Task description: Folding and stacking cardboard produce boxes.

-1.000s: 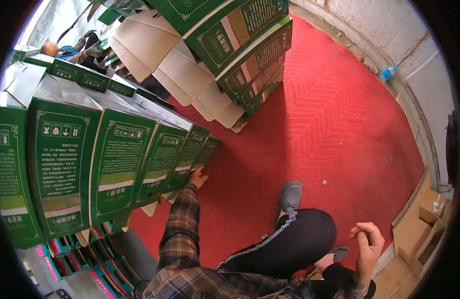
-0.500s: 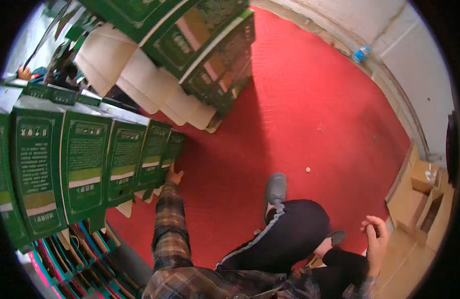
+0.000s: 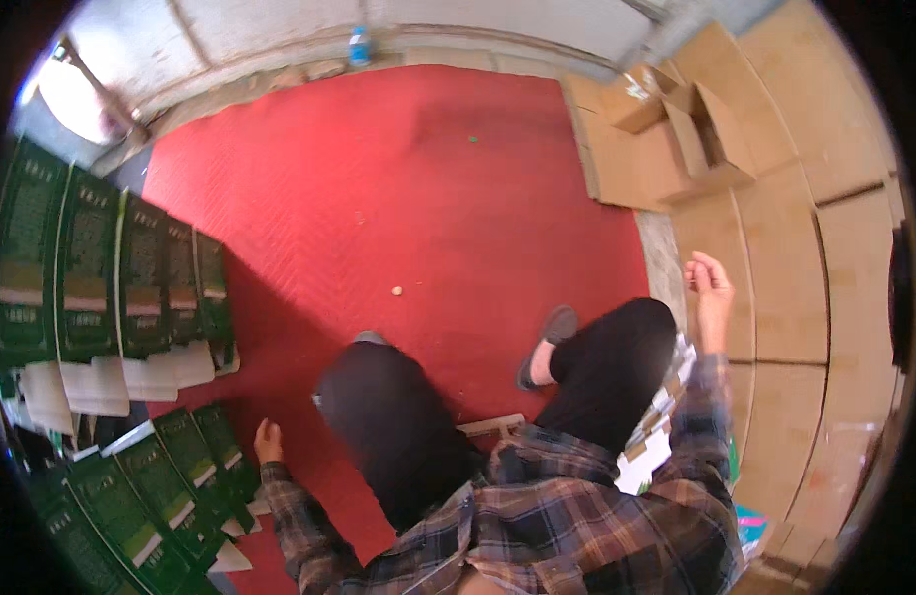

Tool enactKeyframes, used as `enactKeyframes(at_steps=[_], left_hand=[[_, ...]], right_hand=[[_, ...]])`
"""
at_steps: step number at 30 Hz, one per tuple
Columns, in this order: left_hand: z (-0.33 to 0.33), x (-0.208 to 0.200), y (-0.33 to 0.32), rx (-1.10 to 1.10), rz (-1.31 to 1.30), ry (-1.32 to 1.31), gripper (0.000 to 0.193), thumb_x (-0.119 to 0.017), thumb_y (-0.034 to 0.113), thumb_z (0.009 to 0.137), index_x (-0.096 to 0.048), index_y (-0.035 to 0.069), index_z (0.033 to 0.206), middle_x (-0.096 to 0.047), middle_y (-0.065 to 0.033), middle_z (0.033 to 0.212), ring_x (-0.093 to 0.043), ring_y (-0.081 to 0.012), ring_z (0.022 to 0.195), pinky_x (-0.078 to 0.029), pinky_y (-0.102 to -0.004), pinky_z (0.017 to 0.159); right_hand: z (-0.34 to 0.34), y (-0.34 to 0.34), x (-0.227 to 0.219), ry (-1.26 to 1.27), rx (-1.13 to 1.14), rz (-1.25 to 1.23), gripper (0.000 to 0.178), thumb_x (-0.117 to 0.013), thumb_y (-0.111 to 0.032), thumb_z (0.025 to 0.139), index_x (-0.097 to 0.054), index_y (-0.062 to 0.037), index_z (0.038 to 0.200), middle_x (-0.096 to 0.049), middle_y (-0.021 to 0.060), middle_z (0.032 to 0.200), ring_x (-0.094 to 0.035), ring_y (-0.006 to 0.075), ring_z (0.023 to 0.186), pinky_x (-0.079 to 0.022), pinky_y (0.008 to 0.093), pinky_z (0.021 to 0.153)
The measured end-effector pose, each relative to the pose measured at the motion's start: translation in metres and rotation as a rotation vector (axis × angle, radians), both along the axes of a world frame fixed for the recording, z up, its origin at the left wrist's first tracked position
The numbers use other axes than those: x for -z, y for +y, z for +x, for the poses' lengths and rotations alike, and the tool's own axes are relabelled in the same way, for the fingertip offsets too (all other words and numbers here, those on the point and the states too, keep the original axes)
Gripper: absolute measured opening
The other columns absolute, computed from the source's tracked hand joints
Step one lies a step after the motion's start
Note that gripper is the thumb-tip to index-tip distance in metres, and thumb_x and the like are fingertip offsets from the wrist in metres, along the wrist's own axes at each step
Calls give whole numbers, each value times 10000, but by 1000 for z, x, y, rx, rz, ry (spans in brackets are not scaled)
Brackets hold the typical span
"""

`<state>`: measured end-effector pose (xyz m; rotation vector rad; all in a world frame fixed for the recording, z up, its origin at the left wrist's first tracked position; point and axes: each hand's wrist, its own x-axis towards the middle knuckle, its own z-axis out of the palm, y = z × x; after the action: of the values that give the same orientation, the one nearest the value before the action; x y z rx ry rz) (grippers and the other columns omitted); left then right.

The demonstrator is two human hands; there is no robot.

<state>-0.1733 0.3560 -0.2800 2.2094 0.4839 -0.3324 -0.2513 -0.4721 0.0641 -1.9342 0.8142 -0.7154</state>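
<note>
My left hand (image 3: pixel 269 441) hangs low at the left, next to a row of green boxes (image 3: pixel 185 451) with white flaps. It holds nothing that I can see, and its fingers look loosely apart. At the right, my right hand (image 3: pixel 711 283) is raised in front of the brown cartons. Its fingers are bent but apart, with nothing visible between them. Farther left stands another row of green boxes (image 3: pixel 88 258), with pale flaps hanging from their lower edges.
A red mat (image 3: pixel 399 198) covers the floor before my legs. Stacked brown cartons (image 3: pixel 785 258) line the right side; an open carton (image 3: pixel 711 139) stands at the mat's far right corner. A blue bottle (image 3: pixel 359 48) is by the back wall. Papers (image 3: pixel 648 464) lie beside my right leg.
My view has swung to the right. The green boxes now sit farther left, and more of the cartons shows. My left hand has come away from the boxes; my right hand is higher.
</note>
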Motion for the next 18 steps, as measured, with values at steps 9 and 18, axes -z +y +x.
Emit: enactKeyframes(at_steps=[9,18], left_hand=[[141,-295,-219,306,-328,-510,371,-530,112,944,-500,14,1300,-589,-86,1187,-565,-153,1031,-451,-277,858],[118,-360,-437,1079,-185,-428,428,-605,-22,796,-555,7,1221,-616,-135,1104,-605,-226,994,-476,-332,853]], right_hand=[[-324,-31,248,1550,-149,-475,310,-508,-319,884,-650,-58,973,-672,138,815,-669,288,746,-515,417,616],[-555,107,366,392,675,1133,155,-510,-180,803,-571,-41,771,-578,155,675,-595,328,608,-485,478,515]])
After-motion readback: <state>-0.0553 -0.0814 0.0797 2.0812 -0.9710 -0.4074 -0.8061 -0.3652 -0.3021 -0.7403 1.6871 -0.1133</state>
